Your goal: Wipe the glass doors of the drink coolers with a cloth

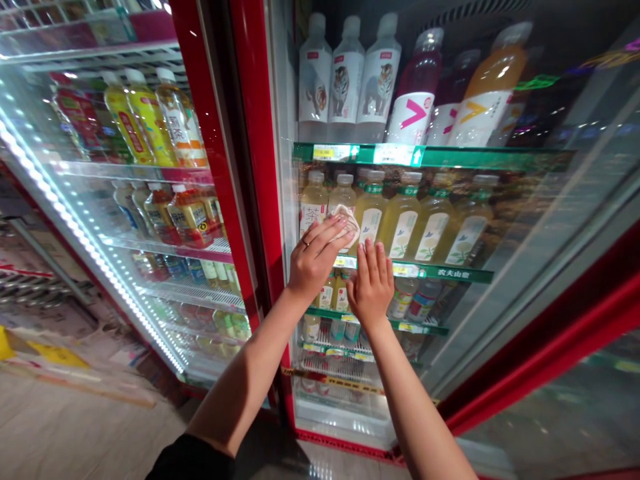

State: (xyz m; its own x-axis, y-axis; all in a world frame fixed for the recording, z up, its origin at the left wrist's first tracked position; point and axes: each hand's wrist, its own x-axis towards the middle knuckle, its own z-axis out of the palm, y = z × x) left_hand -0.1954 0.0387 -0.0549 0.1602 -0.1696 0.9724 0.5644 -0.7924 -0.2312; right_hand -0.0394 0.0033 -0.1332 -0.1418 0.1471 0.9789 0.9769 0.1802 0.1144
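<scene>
My left hand (314, 261) presses a crumpled whitish cloth (351, 225) against the glass door (545, 220) of a drinks fridge, fingers laid over it. A ring is on one finger. Lower and to the right, my right hand (373, 283) rests on the same glass with straight fingers and no object in it. Behind the glass, near both hands, stands a row of pale yellow tea bottles (400, 227) on a green-edged shelf (465, 274). My hands hide parts of the bottles and shelf.
A red door frame (260, 133) runs along the left side of this fridge. Further left is a second lit fridge with bottled drinks (150, 120). Large bottles (345, 80) stand on the upper shelf. Tiled floor (100, 433) shows at lower left.
</scene>
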